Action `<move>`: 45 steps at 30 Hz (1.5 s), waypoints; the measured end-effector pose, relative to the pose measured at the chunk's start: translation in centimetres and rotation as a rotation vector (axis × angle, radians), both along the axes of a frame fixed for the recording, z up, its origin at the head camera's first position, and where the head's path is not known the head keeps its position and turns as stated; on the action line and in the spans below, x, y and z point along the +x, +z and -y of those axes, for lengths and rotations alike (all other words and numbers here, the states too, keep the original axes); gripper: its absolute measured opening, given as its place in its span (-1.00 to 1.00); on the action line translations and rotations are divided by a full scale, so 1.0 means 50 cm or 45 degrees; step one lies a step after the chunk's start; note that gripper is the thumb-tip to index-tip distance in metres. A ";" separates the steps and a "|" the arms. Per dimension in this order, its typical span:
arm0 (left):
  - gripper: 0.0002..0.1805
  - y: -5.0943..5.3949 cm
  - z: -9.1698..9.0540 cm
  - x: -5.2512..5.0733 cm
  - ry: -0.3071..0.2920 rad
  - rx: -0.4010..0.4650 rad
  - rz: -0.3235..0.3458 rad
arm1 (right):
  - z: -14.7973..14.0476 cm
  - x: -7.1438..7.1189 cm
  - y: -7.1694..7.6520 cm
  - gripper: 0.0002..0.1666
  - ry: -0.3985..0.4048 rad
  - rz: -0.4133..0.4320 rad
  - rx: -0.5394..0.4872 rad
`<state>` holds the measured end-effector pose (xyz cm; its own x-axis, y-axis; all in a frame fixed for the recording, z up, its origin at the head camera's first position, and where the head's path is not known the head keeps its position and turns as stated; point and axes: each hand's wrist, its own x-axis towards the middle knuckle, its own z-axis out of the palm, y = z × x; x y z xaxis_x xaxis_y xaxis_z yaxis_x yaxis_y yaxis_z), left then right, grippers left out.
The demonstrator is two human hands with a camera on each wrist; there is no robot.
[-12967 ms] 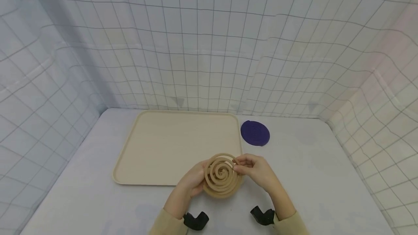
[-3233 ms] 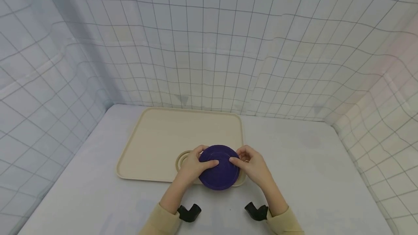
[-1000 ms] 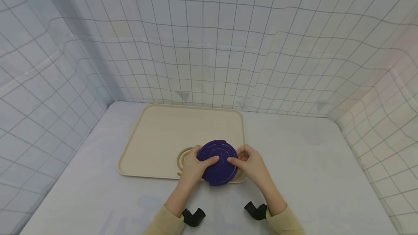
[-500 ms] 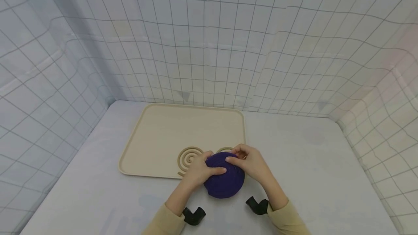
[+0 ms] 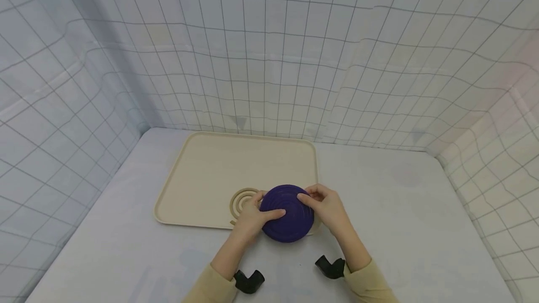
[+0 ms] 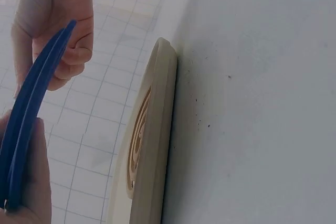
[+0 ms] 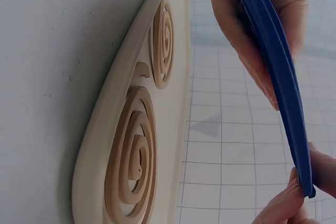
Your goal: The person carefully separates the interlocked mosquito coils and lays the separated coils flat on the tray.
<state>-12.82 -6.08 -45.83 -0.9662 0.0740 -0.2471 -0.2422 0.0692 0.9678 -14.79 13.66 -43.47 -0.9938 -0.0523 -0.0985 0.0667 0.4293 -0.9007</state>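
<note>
A purple-blue mosquito coil (image 5: 288, 223), a round disc of tightly wound rings, is held over the tray's front right corner. My left hand (image 5: 251, 220) grips its left side, thumb lying across the face. On the upper right edge, my right hand (image 5: 331, 205) pinches it between thumb and fingers. Edge-on in the left wrist view, the coil (image 6: 29, 106) shows two layers lying closely together. A tan mosquito coil (image 5: 233, 205) lies on the cream tray (image 5: 202, 172), partly behind my left hand. The right wrist view shows another tan coil (image 7: 138, 169) beside it, hidden in the head view.
The tray's raised rim (image 5: 158, 200) runs along its front and sides. Black curved pieces sit at both wrists, one at the left cuff (image 5: 249, 282) and one at the right (image 5: 330, 268). White gridded curtains (image 5: 269, 69) enclose the white table (image 5: 379, 228).
Earlier my hands held tan coils while the purple one lay on the table. Now the tan coils are on the tray. In the last second, the purple coil dipped towards me, then rose again.
</note>
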 end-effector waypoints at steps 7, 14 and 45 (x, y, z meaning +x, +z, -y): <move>-0.34 -0.002 -0.003 0.001 0.116 -0.085 -0.078 | 0.002 0.006 -0.005 -0.51 0.037 -0.138 -0.002; -0.34 -0.001 -0.003 -0.002 0.120 -0.264 -0.154 | 0.005 0.012 -0.011 -0.59 0.052 -0.329 0.109; -0.30 -0.012 -0.027 0.006 0.453 0.251 -0.156 | 0.028 0.013 -0.020 -0.68 -0.045 0.022 -0.173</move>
<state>-12.50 -4.75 -46.43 -0.9614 -0.2349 -0.1431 -0.0998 -0.1869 0.9773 -14.12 12.27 -44.49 -0.9934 -0.0309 -0.1102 0.0959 0.3007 -0.9489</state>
